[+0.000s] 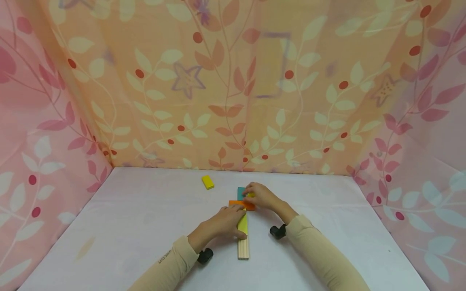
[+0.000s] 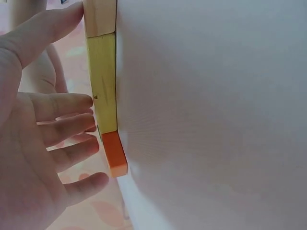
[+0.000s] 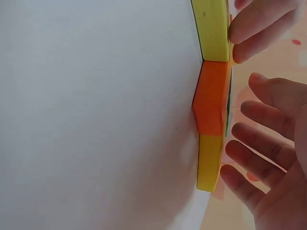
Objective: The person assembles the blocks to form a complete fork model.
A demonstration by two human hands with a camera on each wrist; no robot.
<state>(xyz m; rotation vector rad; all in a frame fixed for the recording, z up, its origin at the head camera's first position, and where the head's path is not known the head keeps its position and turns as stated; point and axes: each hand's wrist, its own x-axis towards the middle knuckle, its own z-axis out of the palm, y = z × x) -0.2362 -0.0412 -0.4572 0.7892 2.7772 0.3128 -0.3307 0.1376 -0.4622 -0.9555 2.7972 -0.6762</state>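
Blocks lie joined in a row on the white table: a plain wooden block (image 1: 243,250) nearest, then a light yellow block (image 1: 242,228), then an orange block (image 1: 234,203) set crosswise. Behind it are a blue block (image 1: 240,194) and a yellow block (image 3: 209,165). My left hand (image 1: 225,223) rests along the light yellow block, fingertips at its top edge and the orange block, thumb by the wooden one. Over the far end is my right hand (image 1: 263,197), fingers spread and slightly bent beside the yellow and orange blocks, partly hiding the blue one.
A loose yellow block (image 1: 208,182) lies farther back, left of the row. Patterned cloth walls (image 1: 233,121) enclose the table at the back and both sides. A black wrist device (image 1: 205,256) sits under each forearm.
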